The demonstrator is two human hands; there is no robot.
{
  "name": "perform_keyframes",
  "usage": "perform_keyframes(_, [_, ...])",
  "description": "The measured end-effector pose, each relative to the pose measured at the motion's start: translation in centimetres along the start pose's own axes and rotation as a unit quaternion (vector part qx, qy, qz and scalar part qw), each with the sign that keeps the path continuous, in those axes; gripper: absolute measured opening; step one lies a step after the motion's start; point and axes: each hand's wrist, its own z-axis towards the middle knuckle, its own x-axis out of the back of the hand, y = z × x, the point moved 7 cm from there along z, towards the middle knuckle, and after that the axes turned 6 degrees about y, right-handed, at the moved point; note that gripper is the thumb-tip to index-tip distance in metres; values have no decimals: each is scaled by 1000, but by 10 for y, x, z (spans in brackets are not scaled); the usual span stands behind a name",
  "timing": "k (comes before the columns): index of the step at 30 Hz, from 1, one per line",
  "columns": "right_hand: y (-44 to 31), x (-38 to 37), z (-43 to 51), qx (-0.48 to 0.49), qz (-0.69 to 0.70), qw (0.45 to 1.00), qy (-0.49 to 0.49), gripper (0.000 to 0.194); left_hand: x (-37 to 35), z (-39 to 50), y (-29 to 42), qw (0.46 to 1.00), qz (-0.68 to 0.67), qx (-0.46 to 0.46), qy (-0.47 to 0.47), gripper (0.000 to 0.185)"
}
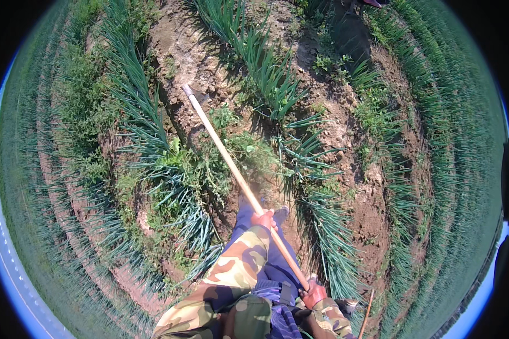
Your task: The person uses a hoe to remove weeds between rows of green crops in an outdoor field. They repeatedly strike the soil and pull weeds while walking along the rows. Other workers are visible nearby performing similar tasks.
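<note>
My left hand [264, 219] is closed around the middle of a long wooden hoe handle [222, 148]. Lower down, near my right hip, my right hand [314, 294] grips the same handle close to its rear end. The hoe slants away to the upper left. Its metal blade [201, 95] is partly visible at the far end, over or on the bare soil between two crop rows; contact with the ground cannot be told. Leafy weeds [246, 152] lie or stand under and beside the handle, just ahead of my feet.
Onion-like green plants run in rows to the left [131, 84] and right [271, 80] of me. Dry soil [364, 212] separates the rows. A thin stick [367, 313] leans at lower right. Part of another person [372, 3] shows at the top right.
</note>
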Motion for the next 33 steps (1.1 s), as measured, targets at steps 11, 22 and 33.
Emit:
perform_keyframes(11, [-68, 8, 56, 56, 36, 998, -10, 26, 4, 14, 114, 969, -42, -241, -24, 14])
perform_keyframes(22, [40, -14, -17, 37, 49, 998, 1, 32, 18, 12, -56, 991, 37, 97, 79, 20])
perform_keyframes(33, [-11, 9, 22, 58, 40, 998, 6, 30, 14, 33, 15, 999, 9, -37, 16, 12])
